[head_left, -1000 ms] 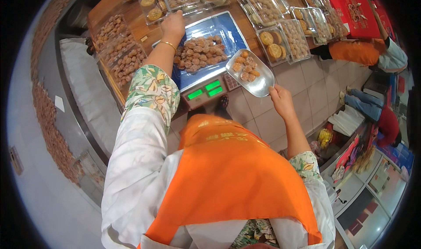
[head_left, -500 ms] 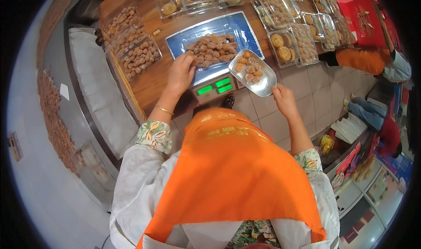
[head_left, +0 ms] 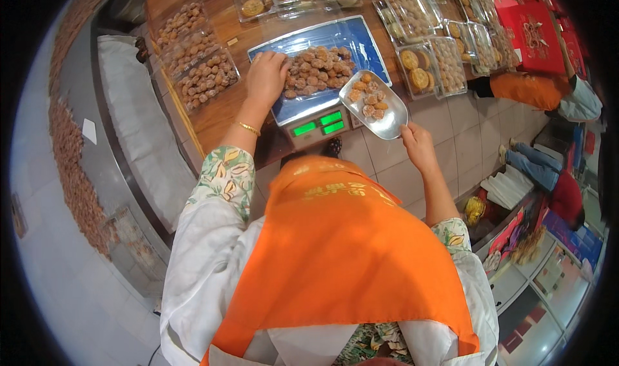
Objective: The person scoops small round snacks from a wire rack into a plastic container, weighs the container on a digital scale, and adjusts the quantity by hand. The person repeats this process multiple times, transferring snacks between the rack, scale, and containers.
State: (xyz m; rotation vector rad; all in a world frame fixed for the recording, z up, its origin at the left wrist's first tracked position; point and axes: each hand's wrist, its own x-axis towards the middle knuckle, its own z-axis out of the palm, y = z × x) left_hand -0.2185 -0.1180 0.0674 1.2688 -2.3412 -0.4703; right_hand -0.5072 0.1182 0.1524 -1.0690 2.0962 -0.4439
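My right hand (head_left: 419,145) grips the handle end of a metal scoop (head_left: 388,128). Several brown, sugar-dusted nut-like balls (head_left: 369,98) lie in the scoop, whose far end is beside the scale's right side. On the blue-topped scale (head_left: 371,43), a heap of the same brown balls (head_left: 322,69) lies in a clear plastic tray. My left hand (head_left: 265,76) is at the heap's left edge, fingers together and bent down; their tips are hidden, so what they pinch cannot be seen. Green lit displays (head_left: 319,125) show on the scale's front.
Clear packs of brown balls (head_left: 206,79) lie left on the wooden table (head_left: 225,118). More packs with round cookies (head_left: 418,76) stand at the back and right. A red box (head_left: 538,37) is at far right, near another person in an orange apron (head_left: 532,89).
My left hand has moved away from me along the heap's left edge, fingers bending further over it. The scoop has stayed nearly in place, still holding balls.
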